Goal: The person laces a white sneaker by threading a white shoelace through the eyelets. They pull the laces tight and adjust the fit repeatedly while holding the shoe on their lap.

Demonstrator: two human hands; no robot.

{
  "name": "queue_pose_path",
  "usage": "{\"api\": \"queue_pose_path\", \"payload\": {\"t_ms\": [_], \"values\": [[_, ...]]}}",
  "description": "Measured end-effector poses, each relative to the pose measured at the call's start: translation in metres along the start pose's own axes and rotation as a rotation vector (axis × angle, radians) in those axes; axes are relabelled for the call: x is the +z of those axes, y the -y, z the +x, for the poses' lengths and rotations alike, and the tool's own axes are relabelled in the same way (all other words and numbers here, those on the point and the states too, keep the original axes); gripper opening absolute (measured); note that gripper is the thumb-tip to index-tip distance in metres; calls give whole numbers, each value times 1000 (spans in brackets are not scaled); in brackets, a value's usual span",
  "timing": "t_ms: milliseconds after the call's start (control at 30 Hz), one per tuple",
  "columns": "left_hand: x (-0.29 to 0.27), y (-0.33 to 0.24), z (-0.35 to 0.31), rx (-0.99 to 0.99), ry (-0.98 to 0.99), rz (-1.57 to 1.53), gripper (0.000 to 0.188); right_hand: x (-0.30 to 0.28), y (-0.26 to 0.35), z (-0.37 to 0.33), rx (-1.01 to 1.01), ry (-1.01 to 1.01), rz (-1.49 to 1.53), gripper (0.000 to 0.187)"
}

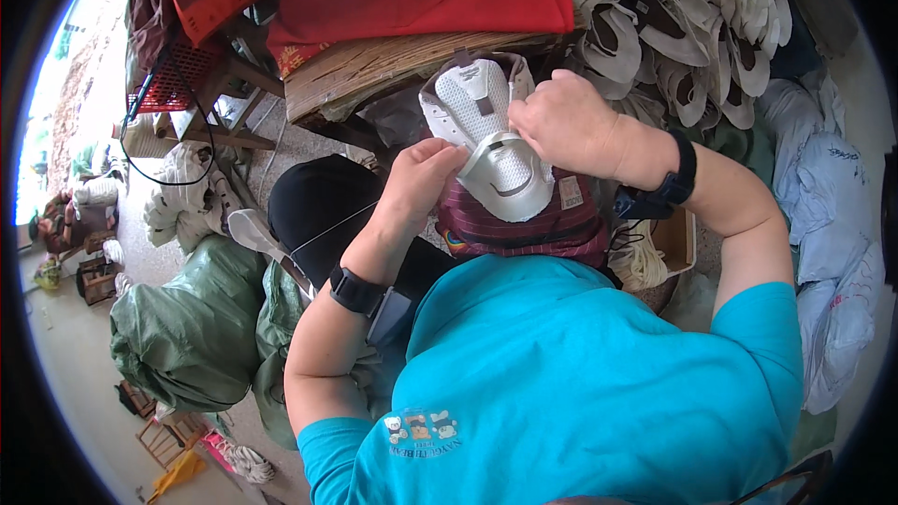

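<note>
A white mesh shoe upper lies over my lap on a maroon striped cloth, its toe pointing towards me. Its tongue spreads flat at the far end, beside eyelet edges. My left hand pinches the upper's left edge between thumb and fingers. On the opposite side my right hand is closed, with its fingertips against the upper's right edge. Whether a small tool or thread sits inside the right fingers is hidden. A thin pale line, perhaps thread, slants below my left wrist.
Ahead stands a wooden table with red cloth on it. Stacked shoe uppers hang at the far right. Green sacks lie left, white sacks right. A box with cord sits beside my right hip.
</note>
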State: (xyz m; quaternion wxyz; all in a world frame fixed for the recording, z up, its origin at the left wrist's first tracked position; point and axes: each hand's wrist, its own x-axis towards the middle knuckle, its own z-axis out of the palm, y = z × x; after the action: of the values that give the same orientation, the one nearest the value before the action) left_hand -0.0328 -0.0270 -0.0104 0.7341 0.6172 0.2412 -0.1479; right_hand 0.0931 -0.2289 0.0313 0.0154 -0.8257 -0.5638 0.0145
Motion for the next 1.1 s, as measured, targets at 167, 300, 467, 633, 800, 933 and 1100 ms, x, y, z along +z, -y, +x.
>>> {"api": "queue_pose_path", "payload": {"t_ms": [167, 300, 467, 633, 800, 933, 1100], "values": [[6, 2, 10, 488, -186, 735, 14, -21, -4, 8, -145, 100, -104, 20], [3, -38, -12, 809, -148, 1219, 22, -25, -14, 13, -242, -111, 8, 29], [-10, -48, 6, 902, 66, 1203, 31, -38, -27, 35, -200, 289, 122, 30], [-14, -48, 10, 848, 34, 1236, 19, -19, -30, 23, -163, 80, 198, 24], [-2, -41, 17, 743, -49, 1151, 22, -11, -31, 18, -51, 60, 337, 22], [-1, -28, 22, 636, -142, 932, 22, -2, -21, 24, 108, -15, 404, 26], [13, -6, 28, 554, -349, 470, 25, 18, -16, 21, 333, -218, 764, 23]]}}
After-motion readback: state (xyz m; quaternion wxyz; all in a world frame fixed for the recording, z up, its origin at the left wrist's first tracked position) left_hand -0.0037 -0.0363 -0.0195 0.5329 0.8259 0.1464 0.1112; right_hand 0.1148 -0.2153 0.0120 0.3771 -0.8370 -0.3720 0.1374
